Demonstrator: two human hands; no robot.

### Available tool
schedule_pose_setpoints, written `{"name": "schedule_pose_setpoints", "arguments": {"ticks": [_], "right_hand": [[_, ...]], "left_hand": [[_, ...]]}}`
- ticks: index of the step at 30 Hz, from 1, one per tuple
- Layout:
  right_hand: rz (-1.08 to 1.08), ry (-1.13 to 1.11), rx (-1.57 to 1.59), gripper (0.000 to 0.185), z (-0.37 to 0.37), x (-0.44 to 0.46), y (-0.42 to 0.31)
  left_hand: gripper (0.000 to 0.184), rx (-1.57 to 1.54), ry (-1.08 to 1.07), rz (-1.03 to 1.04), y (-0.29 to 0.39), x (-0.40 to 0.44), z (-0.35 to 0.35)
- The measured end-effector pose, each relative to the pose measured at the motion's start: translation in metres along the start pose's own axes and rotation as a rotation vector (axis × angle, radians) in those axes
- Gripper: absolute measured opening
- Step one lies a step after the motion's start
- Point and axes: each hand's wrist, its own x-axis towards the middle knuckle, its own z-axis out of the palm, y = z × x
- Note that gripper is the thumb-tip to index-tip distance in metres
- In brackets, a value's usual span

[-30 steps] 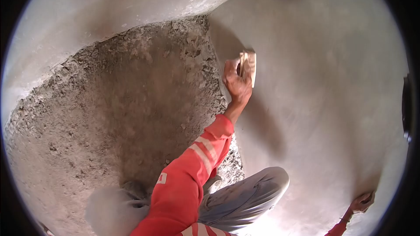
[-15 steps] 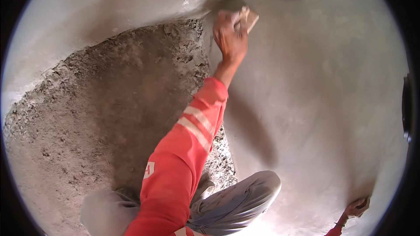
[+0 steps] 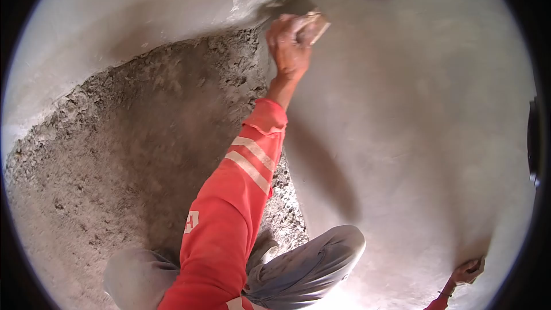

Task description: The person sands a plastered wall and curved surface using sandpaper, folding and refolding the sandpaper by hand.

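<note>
My left hand [image 3: 288, 46], at the end of a red sleeve, reaches up to the corner where the smooth grey wall [image 3: 396, 115] meets another plastered surface [image 3: 172, 6]. Its fingers are closed around a tan, wood-like block [image 3: 313, 27], held close to the wall; blur hides its exact kind and underside. Far off at the lower right, my right hand [image 3: 469, 271] is against or very near the same wall. Its fingers are curled, and whatever they may hold is too small to make out. A thin band circles that wrist.
Rough, crumbly grey ground [image 3: 115, 155] with loose mortar bits spreads across the left. My bent knee [image 3: 338, 247] in grey trousers is close to the wall's lower edge. A strip of rubble [image 3: 287, 201] runs along the wall's foot.
My left hand and the block have shifted a little left and slightly down along the corner. My right hand has stayed almost in place.
</note>
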Motion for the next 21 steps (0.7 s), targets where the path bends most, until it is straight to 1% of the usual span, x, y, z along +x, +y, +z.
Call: {"name": "schedule_pose_setpoints", "arguments": {"ticks": [1,2,5,6,9,10,13,14,15,16,20,21], "right_hand": [[-0.012,0.005,-0.012,0.031,-0.003,0.002,-0.001],[-0.024,0.008,-0.022,0.031,-0.004,0.004,-0.004],[-0.013,0.010,0.027,0.031,0.004,0.000,-0.007],[-0.002,0.014,0.045,0.031,0.002,0.000,-0.006],[-0.056,0.022,-0.012,0.031,0.000,0.003,-0.009],[-0.045,0.027,0.022,0.030,-0.001,0.003,-0.005],[-0.002,0.028,0.091,0.030,0.006,-0.005,-0.002],[0.008,0.015,0.084,0.030,0.005,-0.004,-0.004],[0.018,-0.001,0.068,0.031,0.000,-0.001,-0.003],[-0.010,-0.004,0.058,0.031,-0.003,-0.001,0.000],[-0.081,0.044,0.032,0.031,0.003,0.002,0.006],[-0.093,0.049,0.029,0.031,0.004,0.000,0.005]], "left_hand": [[0.010,-0.019,-0.002,-0.054,-0.002,0.000,-0.002],[0.010,0.038,-0.035,-0.071,-0.005,0.002,0.000],[0.010,0.017,-0.030,0.135,0.012,0.016,0.002],[0.010,0.047,-0.025,0.138,0.010,0.011,0.001],[0.015,0.066,0.019,0.035,-0.012,-0.014,-0.011],[0.016,0.032,-0.001,0.004,-0.019,-0.019,-0.014],[0.016,0.111,-0.067,-0.016,-0.009,0.002,-0.007],[0.016,0.125,-0.040,0.058,-0.005,0.011,-0.001],[0.017,0.116,-0.061,0.050,0.008,0.018,-0.001],[0.016,0.132,-0.054,0.056,0.007,0.011,-0.002],[0.013,0.095,-0.020,0.084,-0.024,-0.010,-0.012],[0.013,0.090,-0.021,0.082,-0.021,-0.007,-0.011]]}}
